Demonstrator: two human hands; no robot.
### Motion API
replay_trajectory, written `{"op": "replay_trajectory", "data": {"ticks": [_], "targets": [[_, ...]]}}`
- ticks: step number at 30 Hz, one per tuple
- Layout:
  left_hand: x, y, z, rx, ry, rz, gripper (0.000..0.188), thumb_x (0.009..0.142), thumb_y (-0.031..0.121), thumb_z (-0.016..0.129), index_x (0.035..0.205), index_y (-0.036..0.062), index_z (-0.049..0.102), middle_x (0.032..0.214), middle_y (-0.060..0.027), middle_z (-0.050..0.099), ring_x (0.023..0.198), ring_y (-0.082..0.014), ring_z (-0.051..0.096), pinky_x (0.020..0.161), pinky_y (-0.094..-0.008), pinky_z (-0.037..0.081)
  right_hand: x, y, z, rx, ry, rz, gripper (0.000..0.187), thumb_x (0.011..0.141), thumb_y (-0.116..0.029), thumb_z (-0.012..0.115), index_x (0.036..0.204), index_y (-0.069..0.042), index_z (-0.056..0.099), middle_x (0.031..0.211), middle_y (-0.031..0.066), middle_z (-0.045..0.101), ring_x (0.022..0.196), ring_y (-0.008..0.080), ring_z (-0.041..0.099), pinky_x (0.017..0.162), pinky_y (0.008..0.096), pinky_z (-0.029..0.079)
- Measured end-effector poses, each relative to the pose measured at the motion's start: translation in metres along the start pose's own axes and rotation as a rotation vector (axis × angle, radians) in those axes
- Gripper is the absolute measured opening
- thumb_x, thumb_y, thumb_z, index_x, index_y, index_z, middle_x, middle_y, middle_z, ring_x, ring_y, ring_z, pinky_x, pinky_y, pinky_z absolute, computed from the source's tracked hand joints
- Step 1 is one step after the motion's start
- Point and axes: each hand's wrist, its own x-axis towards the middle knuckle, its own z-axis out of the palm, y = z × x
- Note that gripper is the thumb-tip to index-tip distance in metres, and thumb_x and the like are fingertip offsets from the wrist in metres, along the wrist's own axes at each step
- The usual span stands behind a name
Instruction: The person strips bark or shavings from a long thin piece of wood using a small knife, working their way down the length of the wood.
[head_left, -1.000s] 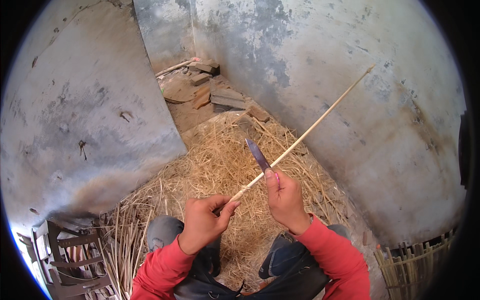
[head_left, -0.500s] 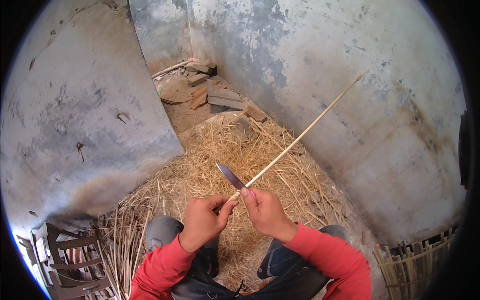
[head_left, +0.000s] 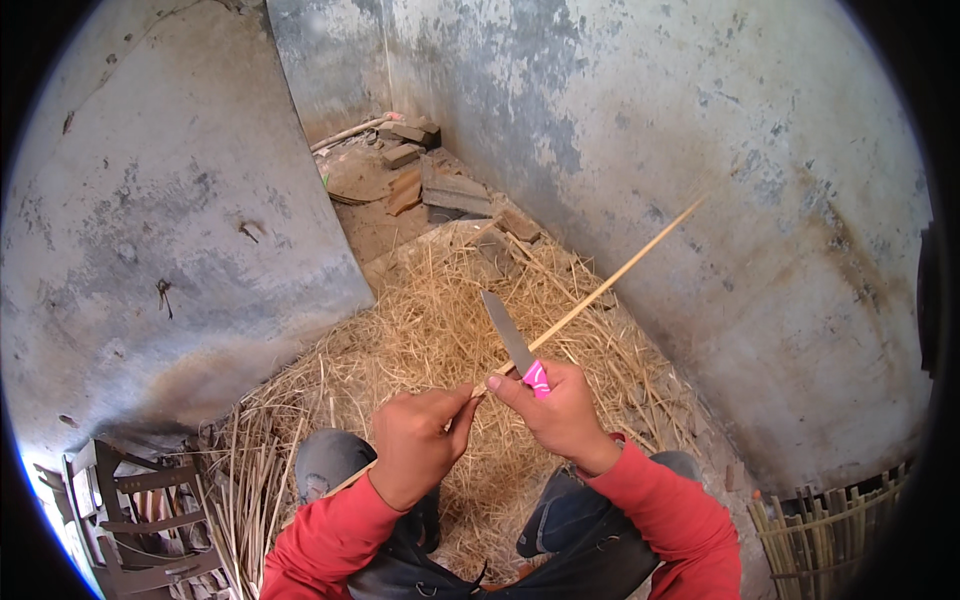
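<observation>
In front of my knees, my left hand (head_left: 424, 440) pinches a long pale stick (head_left: 620, 276) near its lower part. A thin length of it seems to show behind my left wrist, toward my left knee. My right hand (head_left: 568, 420) is closed round the pink handle of a knife (head_left: 508, 332), its thumb reaching toward the stick beside the left fingertips. The blade points up and to the left and crosses the stick just ahead of my hands. From there the stick slants up to the right, its far end before the wall.
Straw and shavings (head_left: 440, 300) cover the floor ahead. Long strips (head_left: 262, 480) lie at the left, by a dark wooden chair-like frame (head_left: 150, 525). Bricks and tiles (head_left: 452, 190) are piled in the corner. Weathered walls (head_left: 700, 120) close in; a slatted bamboo piece (head_left: 820, 540) stands lower right.
The stick has slid down toward me to the lower left. My right hand with the knife has shifted right, and the blade now points more upward, its pink handle showing.
</observation>
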Motion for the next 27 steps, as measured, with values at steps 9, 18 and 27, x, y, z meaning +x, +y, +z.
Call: {"op": "replay_trajectory", "data": {"ticks": [9,18,27], "targets": [[-0.004,0.009,0.006,0.144,-0.046,-0.006,0.015,0.081,0.012,0.081,0.095,0.0102,0.078,0.069,-0.0084,0.069,0.054,-0.0285,0.064,0.05,-0.0403,0.047,-0.002,0.005,0.0,-0.316,0.068,-0.172,0.027,0.093,-0.017,0.074,0.074,0.0,0.064,0.055,0.0098,0.055,0.048,0.0161,0.05,0.048,0.035,0.038],[0.008,-0.007,-0.007,0.171,-0.142,-0.218,0.013,0.084,0.019,0.08,0.093,0.0097,0.081,0.072,-0.0148,0.07,0.057,-0.0326,0.066,0.052,-0.0407,0.049,-0.005,-0.006,-0.014,-0.388,-0.033,-0.12,0.023,0.082,-0.015,0.082,0.088,-0.001,0.064,0.061,0.0087,0.059,0.049,0.0173,0.054,0.049,0.035,0.042],[0.004,0.002,-0.003,0.04,-0.16,-0.154,0.017,0.083,0.019,0.082,0.094,0.0055,0.081,0.071,-0.0165,0.07,0.053,-0.0281,0.065,0.051,-0.0352,0.049,0.0,0.0,-0.017,-0.397,0.054,-0.27,0.029,0.084,-0.019,0.083,0.102,-0.001,0.07,0.059,0.0031,0.054,0.051,0.0094,0.049,0.048,0.029,0.039]]}}
